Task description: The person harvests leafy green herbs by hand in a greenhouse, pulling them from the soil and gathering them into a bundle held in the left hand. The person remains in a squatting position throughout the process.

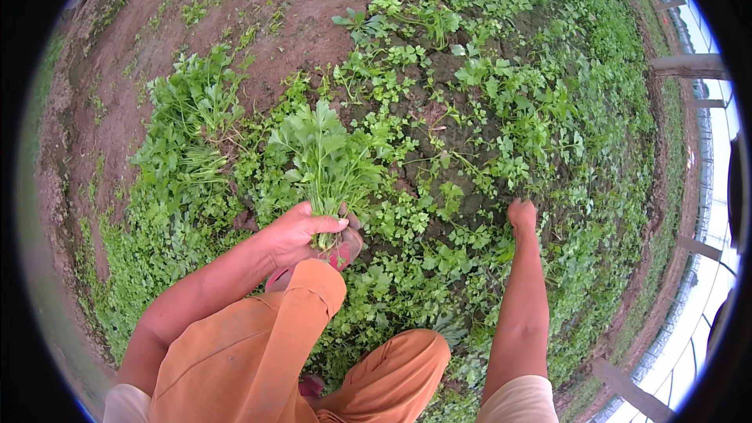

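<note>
My left hand (pixel 305 229) is closed around the stems of a bunch of leafy celery-like plants (pixel 323 164), with the leaves pointing up and away from me and the roots near my knee. My right hand (pixel 521 214) reaches down at arm's length to the right, in among the low green plants (pixel 511 158) at soil level. Its fingertips are hidden by foliage, so whether they grip a stem is not clear. Pulled bunches of the same plant (pixel 194 123) lie in a pile to the left, some with their pale roots and stems showing.
Bare brown soil (pixel 294 29) with scattered sprigs spreads at the upper left. My knees in orange trousers (pixel 405 370) are bent over the plants. Along the right rim run a soil path (pixel 675 188) and several posts (pixel 687 66) beside a white, sheet-like wall.
</note>
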The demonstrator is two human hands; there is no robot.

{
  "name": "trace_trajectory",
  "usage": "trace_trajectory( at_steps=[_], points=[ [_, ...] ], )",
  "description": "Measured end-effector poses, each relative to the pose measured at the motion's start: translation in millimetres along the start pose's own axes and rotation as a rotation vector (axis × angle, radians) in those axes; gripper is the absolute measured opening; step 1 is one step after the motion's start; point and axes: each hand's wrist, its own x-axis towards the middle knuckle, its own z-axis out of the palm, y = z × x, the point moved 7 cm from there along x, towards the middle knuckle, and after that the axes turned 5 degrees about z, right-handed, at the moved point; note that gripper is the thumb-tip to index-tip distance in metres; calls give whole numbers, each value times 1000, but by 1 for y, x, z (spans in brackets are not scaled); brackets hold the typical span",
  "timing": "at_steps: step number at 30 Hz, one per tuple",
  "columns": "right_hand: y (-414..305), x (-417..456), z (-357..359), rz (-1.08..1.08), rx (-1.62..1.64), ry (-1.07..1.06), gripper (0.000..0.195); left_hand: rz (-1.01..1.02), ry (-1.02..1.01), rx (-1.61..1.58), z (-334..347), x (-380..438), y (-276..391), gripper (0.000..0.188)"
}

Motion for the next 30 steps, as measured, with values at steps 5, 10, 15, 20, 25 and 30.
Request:
trace_trajectory(
  at_steps=[5,10,15,20,25,30],
  points=[
    [-14,-42,-12,85,18,8,46,32,34,23,-9,3,-2,18],
    [6,-31,-54,-151,394,237,37,50,-93,-35,0,11,-6,17],
    [-60,-115,-142,-361,1004,-184,28,70,-114,0,-5,10,-4,17],
    [-102,-130,-89,-590,-8,153,27,144,-172,97,4,6,11,28],
    [-153,-217,-87,-787,696,-265,23,242,-183,236,1,7,35,29],
    [-195,-347,-101,-1416,286,260,33,-72,-164,311,-2,8,12,34]
  ],
)
